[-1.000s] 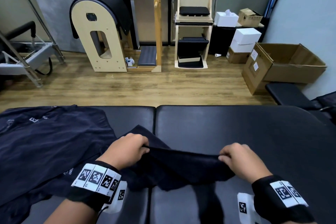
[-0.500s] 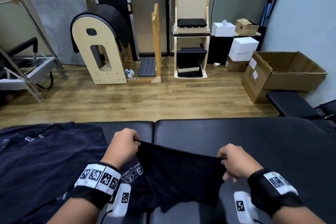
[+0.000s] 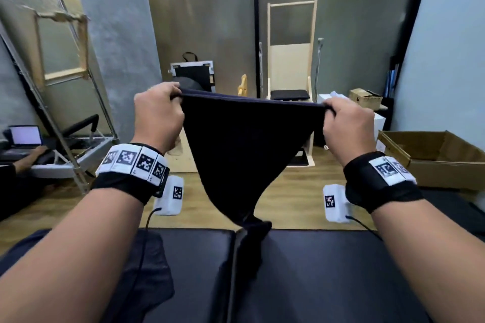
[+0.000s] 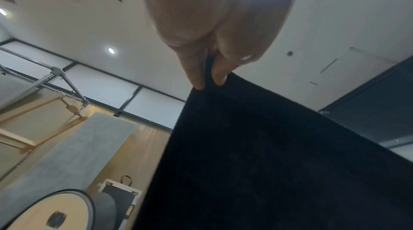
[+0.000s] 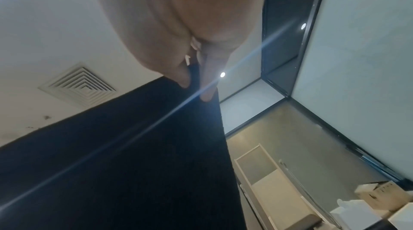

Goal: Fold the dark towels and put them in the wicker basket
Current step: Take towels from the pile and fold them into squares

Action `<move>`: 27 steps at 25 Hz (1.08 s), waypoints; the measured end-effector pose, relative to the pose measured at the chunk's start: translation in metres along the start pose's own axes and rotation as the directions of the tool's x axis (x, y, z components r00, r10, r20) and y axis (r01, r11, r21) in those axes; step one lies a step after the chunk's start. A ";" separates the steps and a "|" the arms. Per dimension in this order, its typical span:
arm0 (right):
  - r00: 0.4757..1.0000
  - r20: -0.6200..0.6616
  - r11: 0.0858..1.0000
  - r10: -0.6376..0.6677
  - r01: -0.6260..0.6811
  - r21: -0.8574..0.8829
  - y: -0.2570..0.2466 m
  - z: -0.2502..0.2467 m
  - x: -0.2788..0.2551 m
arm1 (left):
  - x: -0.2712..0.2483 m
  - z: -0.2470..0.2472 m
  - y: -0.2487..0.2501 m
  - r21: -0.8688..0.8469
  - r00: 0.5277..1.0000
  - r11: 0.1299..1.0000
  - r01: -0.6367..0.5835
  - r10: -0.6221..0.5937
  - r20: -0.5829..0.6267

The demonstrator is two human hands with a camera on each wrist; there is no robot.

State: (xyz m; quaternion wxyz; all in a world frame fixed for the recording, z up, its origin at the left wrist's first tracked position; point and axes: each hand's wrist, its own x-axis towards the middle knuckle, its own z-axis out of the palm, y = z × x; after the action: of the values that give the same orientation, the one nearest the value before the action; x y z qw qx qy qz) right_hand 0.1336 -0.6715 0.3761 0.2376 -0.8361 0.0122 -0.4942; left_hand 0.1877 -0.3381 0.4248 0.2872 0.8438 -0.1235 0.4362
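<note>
Now the left hand (image 3: pixel 157 115) and right hand (image 3: pixel 347 126) each pinch a top corner of the dark towel (image 3: pixel 244 149), probably spreading it above the bench (image 3: pixel 328 275) for folding.

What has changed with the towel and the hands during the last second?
Both hands rose, lifting the dark towel off the black padded table until it hangs stretched between them. Left hand and right hand still pinch its top corners. The other dark cloth stays on the table.

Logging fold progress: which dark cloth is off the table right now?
The dark towel stretched between the left hand and right hand; the other dark cloth lies flat.
</note>
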 end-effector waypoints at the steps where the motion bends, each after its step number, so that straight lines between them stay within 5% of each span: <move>1: 1.000 0.015 1.000 -0.008 0.008 -0.021 0.006 -0.001 -0.008 | -0.011 -0.002 0.001 0.018 1.000 1.000 -0.009 0.009 -0.001; 9: 0.991 0.099 0.992 0.088 -0.078 -0.098 0.069 -0.034 -0.151 | -0.171 0.021 0.001 0.004 0.949 0.999 0.037 -0.036 0.312; 13: 0.936 0.285 0.958 0.204 -0.131 -0.255 0.095 -0.059 -0.243 | -0.253 0.025 -0.004 0.083 0.834 0.990 0.112 -0.139 0.534; 17: 0.786 0.502 0.903 0.361 -0.159 -0.399 0.091 -0.085 -0.319 | -0.325 0.008 -0.015 0.183 0.647 0.967 0.176 -0.253 0.719; 23: 0.516 0.678 0.844 0.524 -0.207 -0.495 0.059 -0.136 -0.371 | -0.380 -0.041 -0.016 0.234 0.462 0.955 0.182 -0.294 0.837; 25: 0.363 0.724 0.808 0.587 -0.199 -0.555 0.043 -0.151 -0.374 | -0.387 -0.055 -0.008 0.295 0.338 0.942 0.158 -0.333 0.880; 27: 0.188 0.754 0.777 0.629 -0.183 -0.602 0.028 -0.164 -0.371 | -0.387 -0.064 0.002 0.325 0.163 0.937 0.129 -0.343 0.925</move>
State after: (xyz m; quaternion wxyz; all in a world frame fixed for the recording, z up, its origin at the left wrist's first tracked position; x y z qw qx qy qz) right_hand -0.1867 -0.6648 0.1257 0.1571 -0.9513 0.1952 0.1798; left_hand -0.0838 -0.3177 0.1420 0.1359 0.9570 -0.1054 -0.2335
